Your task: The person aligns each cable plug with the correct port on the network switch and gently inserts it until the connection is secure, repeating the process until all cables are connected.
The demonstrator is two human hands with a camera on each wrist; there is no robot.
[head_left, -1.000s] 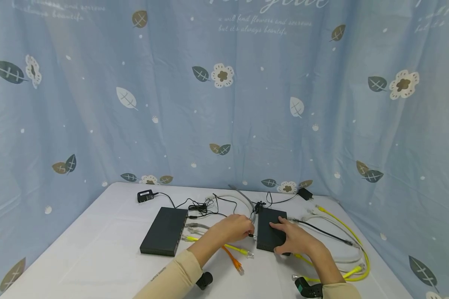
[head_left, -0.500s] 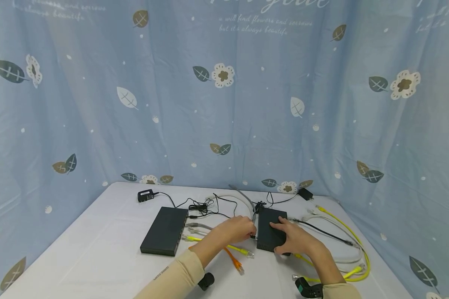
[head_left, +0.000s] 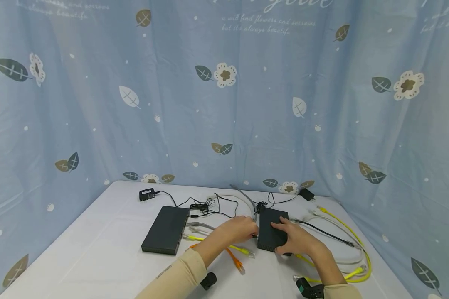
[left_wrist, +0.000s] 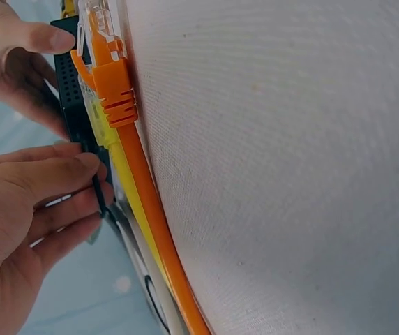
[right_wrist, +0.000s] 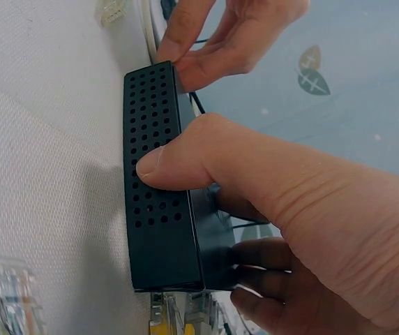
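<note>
My right hand holds the smaller black network switch from its right. In the right wrist view the thumb presses the perforated side, and the other fingers lie on the top. At the switch's left edge, my left hand pinches the plug end of a thin black power cord. Whether the plug is inside a socket is hidden by the fingers. Network cable plugs, one of them yellow, sit at the switch's opposite edge.
A larger black network switch lies to the left. Between the switches are an orange cable and a yellow cable. More yellow, grey and black cables curve at the right. Power adapters with tangled cords lie at the back.
The left hand has shifted slightly right, bringing the plug up to the switch's left edge. The right hand keeps its hold. The head view has shifted a little.
</note>
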